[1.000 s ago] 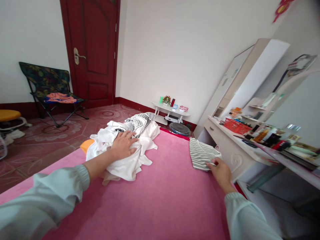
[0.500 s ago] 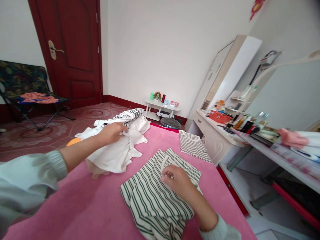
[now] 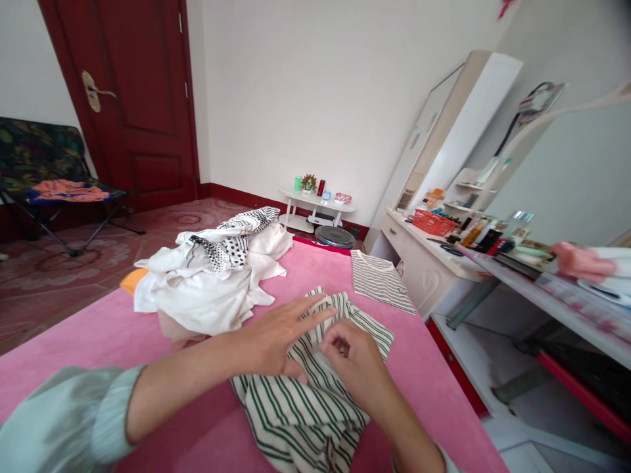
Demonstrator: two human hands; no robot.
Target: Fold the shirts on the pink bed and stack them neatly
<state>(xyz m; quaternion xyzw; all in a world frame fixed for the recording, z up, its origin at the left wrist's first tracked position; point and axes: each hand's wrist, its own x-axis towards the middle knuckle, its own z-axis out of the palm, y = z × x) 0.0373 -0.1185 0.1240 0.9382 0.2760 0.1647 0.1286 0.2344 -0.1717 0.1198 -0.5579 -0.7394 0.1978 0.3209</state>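
Pink-covered bed (image 3: pixel 419 368) filled foreground; white clothing heap (image 3: pixel 211 299) lay at left, folded striped shirt (image 3: pixel 379 279) near far right edge. Green-striped garment (image 3: pixel 296 407) lay directly beneath both hands, long axis running roughly away from wearer. Left hand (image 3: pixel 280 338) — open, fingers extended, thumb apart — reached over garment from left. Right hand (image 3: pixel 352 355) sat beside left fingertips, about equally near cloth, its grip curled nearly closed; whether fabric was pinched could not be told.

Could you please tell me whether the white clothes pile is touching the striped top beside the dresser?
Apart: the head view plainly shows bare pink cover between the white clothes pile and the striped top beside the dresser.
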